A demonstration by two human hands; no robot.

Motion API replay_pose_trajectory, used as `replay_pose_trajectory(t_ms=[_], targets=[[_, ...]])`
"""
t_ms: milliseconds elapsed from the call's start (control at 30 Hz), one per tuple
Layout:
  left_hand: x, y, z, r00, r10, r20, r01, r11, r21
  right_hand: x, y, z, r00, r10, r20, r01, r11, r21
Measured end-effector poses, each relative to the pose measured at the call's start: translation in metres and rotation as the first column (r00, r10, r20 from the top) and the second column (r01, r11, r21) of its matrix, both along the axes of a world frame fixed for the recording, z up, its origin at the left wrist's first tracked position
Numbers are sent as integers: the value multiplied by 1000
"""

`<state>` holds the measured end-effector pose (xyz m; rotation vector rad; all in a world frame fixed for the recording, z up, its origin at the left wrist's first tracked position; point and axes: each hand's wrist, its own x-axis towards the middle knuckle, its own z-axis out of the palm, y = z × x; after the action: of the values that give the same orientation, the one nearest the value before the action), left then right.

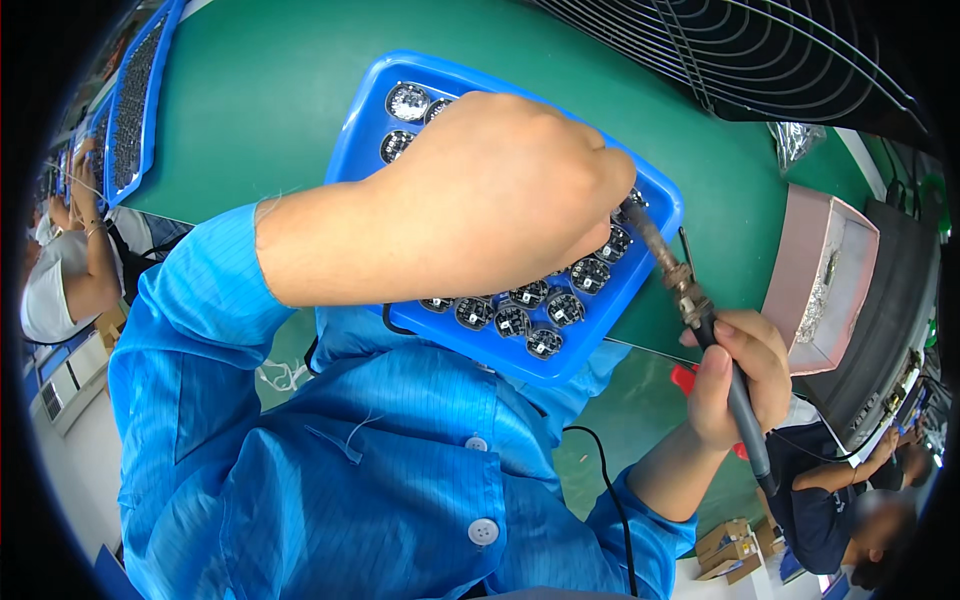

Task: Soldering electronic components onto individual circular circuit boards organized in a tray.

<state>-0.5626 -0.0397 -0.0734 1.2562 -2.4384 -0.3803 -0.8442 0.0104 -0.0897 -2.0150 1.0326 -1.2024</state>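
Observation:
A blue plastic tray (368, 98) lies on the green table in front of me, holding several small round circuit boards (544, 342). My left hand (520, 185) is closed above the tray and covers its middle. Its fingers curl away under the back of the hand, so whatever they hold is hidden. In my right hand (748, 372) is a soldering iron (742, 415), gripped by its dark handle. The iron's metal barrel points up and left toward the boards under my left fingers. My left hand hides its tip.
To the right stand a pink open box (845, 285) with silvery scraps inside and a dark machine (900, 320). A wire fan guard (740, 50) hangs over the far right, near a clear plastic bag (795, 142). Another blue tray (140, 100) sits far left. People work at both sides.

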Motion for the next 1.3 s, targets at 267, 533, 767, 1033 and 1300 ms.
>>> replay_pose_trajectory(t_ms=[267, 533, 767, 1033, 1300], targets=[[1, 0, 2, 1000, -11, 8, 11, 1000, 6, 5, 6, 2, 999, -29, -28, 29, 1000, 0], [2, 1, 6, 1000, 7, -3, -7, 1000, 3, 10, 11, 7, 999, -16, -44, 17, 1000, 16], [12, 11, 16, 993, 45, -108, -45, 999, 6, -5, 19, 9, 992, -74, 103, 80, 996, -51], [8, 27, 6, 976, -95, -197, 95, 995, -12, -4, 23, 6, 999, 3, -45, -7, 996, -90], [10, 25, 5, 993, -72, -89, 75, 997, 30, 3, 25, 5, 1000, 2, -15, -3, 999, -46]])
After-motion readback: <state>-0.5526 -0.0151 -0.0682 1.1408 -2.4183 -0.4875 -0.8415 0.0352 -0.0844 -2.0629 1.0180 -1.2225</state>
